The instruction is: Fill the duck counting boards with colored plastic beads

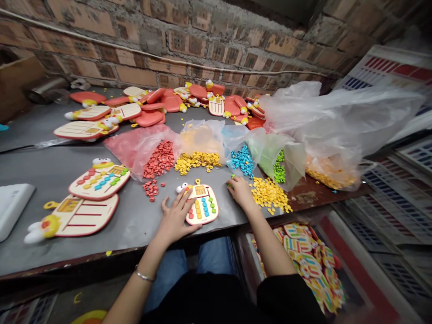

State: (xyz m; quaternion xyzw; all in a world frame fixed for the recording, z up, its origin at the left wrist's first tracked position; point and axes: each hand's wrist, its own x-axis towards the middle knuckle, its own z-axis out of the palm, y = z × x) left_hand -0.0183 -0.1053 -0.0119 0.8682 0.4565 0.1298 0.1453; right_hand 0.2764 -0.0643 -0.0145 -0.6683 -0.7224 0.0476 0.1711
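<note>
- Over the grey metal bench [101, 254], my left hand [175, 220] is spread wide, fingers splayed and pressing on a small duck-headed counting board [202, 206].
- That board sits near the bench's front edge, right before me. Its orange, yellow, blue and green beads look set in rows, so I'd call this the bead-filling step, close to done on this piece.
- My right hand [240, 192] is bunched, fingertips [233, 183] down on the bench beside a tiny green bead [230, 181]. Can't tell whether they're pinching it.
- Beads this small call for fingertips next, not a flat palm.
- Just right of that hand, loose yellow beads [268, 194] are heaped; behind, bags hold red beads [158, 159] and blue beads [242, 161].
- Two larger duck-headed boards [99, 179] lie off to my left, with more orange-red boards [150, 118] piled against the brick wall [185, 45].
</note>
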